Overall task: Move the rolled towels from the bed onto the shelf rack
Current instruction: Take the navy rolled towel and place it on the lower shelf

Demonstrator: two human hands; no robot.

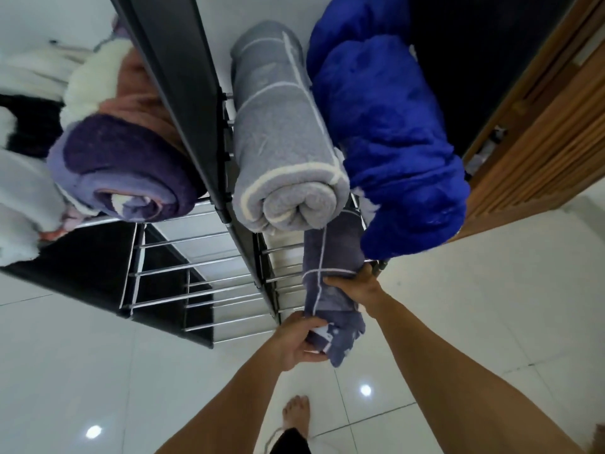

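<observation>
- Sliding the dark towel [330,286] onto the lower tier of the rack [203,273], under the grey towel [288,149] at 12 o'clock (best kept level, roll tight).
- Left hand [301,342] curling closed around the near end at 6 o'clock.
- Right hand [357,286] wrapping the middle, at 3 o'clock of the roll.
- Avoiding nudging the blue bundle [393,126] at 1 o'clock.

place: home room | cues: shelf rack [209,283] with rolled towels [284,152], wooden door [543,132], tiled floor [474,306]

Soft light, floor glare, fisheye warp
</observation>
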